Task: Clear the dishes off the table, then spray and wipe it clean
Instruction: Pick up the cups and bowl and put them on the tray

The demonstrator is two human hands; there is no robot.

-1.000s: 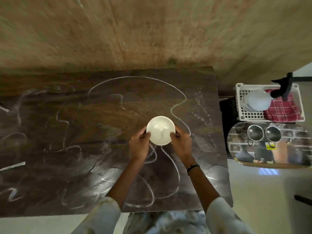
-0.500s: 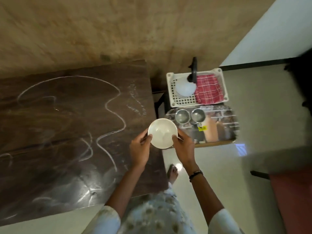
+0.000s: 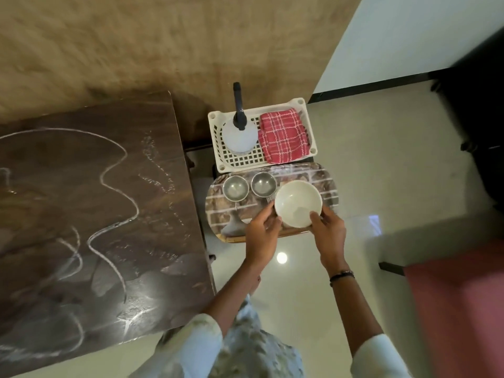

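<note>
A white bowl (image 3: pixel 297 203) is over the right part of the patterned tray (image 3: pixel 326 181), held from both sides. My left hand (image 3: pixel 262 230) grips its left rim and my right hand (image 3: pixel 328 233) grips its right rim with the thumb over the edge. Two steel cups (image 3: pixel 235 188) (image 3: pixel 263 184) stand on the tray's left half. The dark wooden table (image 3: pixel 95 214), streaked with white chalk-like lines, lies to the left with no dishes on it. Behind the tray, a white basket (image 3: pixel 245 159) holds a spray bottle (image 3: pixel 240 132) and a red checked cloth (image 3: pixel 283 136).
Tray and basket rest on a low stand right of the table, above a glossy pale floor (image 3: pixel 368 186). A red seat (image 3: pixel 458 301) fills the lower right, dark furniture (image 3: pixel 474 105) the upper right. A brown wall runs behind the table.
I have carried the bowl right, off the table and over the tray beside the steel cups. The view has swung right with it.
</note>
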